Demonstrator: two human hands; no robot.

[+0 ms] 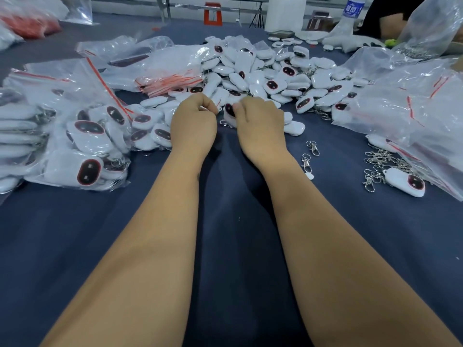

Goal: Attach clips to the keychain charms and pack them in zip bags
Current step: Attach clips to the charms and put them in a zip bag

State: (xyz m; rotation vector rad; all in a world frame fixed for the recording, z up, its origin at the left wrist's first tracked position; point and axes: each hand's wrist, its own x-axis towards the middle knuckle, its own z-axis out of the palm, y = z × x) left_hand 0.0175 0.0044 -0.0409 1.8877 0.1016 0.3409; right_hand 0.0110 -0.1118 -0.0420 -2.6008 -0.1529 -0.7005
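Both my hands meet at the near edge of a big pile of white charms (263,71) on the dark blue table (238,246). My right hand (260,126) pinches a white charm with a dark red-rimmed face (229,111). My left hand (193,123) has its fingers curled, pinching something small at the charm's left end; the thing itself is hidden by the fingers. A metal ring of a clip (224,122) shows just below the charm. Loose metal clips (309,156) lie to the right of my right forearm.
Packed zip bags of charms (82,136) are stacked at the left. Empty red-striped zip bags (170,78) lie behind them. A heap of clips (380,164) with one charm (406,181) sits at the right, under large plastic bags (413,108). Another person's arm (390,26) is at the far right.
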